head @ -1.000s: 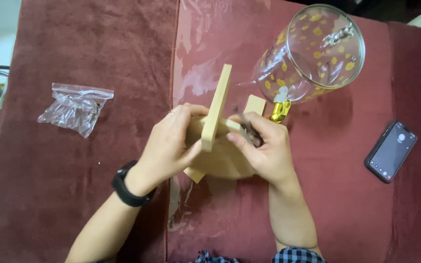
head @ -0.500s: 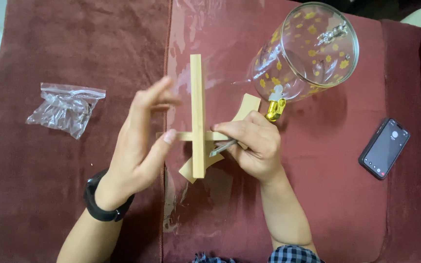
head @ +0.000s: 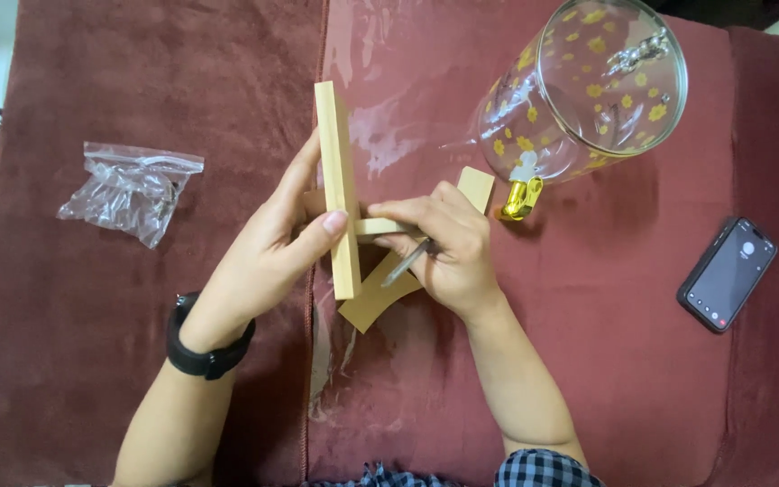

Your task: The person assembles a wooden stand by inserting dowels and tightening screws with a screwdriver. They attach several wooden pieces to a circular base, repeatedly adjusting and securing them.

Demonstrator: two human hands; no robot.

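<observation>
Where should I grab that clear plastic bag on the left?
Take the clear plastic bag by its flat sealed top strip, coming from above. That strip is straight and firm; the rest is crumpled. It lies apart from the left hand, nothing on it.

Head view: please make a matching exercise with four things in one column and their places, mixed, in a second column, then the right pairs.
1. plastic bag
2. phone
3. glass jar
4. wooden board

a. lying on its side, top right
b. held in the left hand
c. on the cloth, far left
d. on the cloth, far right

Pairs: 1-c, 2-d, 3-a, 4-b
</observation>
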